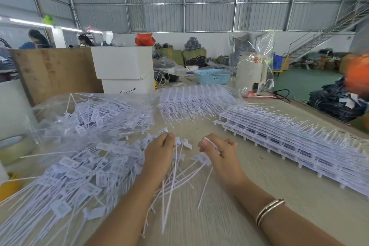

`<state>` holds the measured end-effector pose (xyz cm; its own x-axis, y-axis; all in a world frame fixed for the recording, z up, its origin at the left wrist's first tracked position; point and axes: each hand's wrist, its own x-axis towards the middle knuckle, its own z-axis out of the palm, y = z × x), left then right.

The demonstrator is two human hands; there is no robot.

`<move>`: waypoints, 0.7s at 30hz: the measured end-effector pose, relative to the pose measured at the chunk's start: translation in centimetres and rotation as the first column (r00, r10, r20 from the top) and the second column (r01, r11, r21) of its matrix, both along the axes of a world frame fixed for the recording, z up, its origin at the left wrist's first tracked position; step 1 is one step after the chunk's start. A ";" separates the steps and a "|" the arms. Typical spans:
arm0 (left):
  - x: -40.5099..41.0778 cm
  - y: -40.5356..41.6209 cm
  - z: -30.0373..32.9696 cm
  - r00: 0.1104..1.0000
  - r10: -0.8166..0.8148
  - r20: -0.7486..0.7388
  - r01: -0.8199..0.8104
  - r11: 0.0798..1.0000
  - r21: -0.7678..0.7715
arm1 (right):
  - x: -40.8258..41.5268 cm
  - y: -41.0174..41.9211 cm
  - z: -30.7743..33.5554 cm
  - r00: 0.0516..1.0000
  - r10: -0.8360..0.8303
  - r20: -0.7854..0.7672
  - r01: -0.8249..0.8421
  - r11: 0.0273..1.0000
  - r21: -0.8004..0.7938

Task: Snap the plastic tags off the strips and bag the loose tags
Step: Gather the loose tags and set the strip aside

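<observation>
white plastic, light and springy | left hand (pixel 159 158) curled round a bunch of tags (pixel 180 143) by their thin tails | right hand (pixel 216 151) pinching what looks like one tag, blurred | loose tags (pixel 83 168) heaped left | uncut strips (pixel 289 140) stacked right; grip stiff heads, tails flex | clear bag (pixel 250 54) far.
</observation>
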<state>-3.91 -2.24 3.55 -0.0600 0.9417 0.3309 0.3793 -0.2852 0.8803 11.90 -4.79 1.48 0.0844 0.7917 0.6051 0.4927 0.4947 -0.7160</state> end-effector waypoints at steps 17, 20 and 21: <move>2.3 -1.6 -0.6 0.976 -0.019 -0.219 0.085 0.950 0.299 | -0.8 -0.3 0.5 0.971 0.072 0.226 -0.029 0.982 -0.188; 2.1 -1.7 -0.4 0.976 -0.048 -0.213 0.103 0.962 0.253 | -0.8 -0.2 0.6 0.982 0.122 0.144 -0.093 0.977 -0.193; 1.9 -1.6 -0.3 0.971 -0.016 -0.240 0.086 0.955 0.284 | -0.5 -0.1 0.6 0.989 0.142 0.026 -0.135 0.972 -0.195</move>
